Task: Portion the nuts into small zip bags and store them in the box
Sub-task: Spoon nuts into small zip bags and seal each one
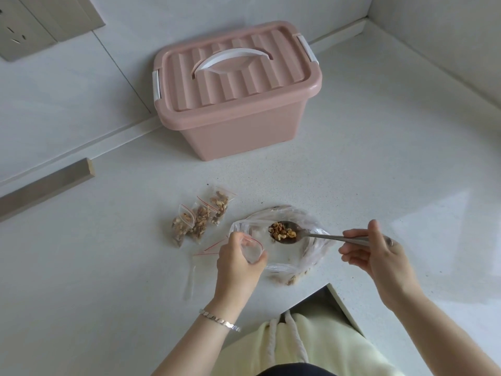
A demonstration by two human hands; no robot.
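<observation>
While left hand (238, 260) pinches an open zip bag (250, 249) at lower centre, right hand (375, 252) grips spoon (311, 234) of nuts (282, 231) over big bag (295, 242); three filled bags (200, 217) left of it; box (235, 88) shut, upper centre.

Home kitchen, prob.: pale stone countertop (379, 158), tiled wall w/ socket (16, 31) (top left).

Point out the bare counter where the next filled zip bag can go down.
Bare counter lies right of the pink box, and a wide strip runs between the box and the filled zip bags. Far left is free too. It is crowded around the big nut bag, where the left hand, right hand and empty zip bags sit.
</observation>
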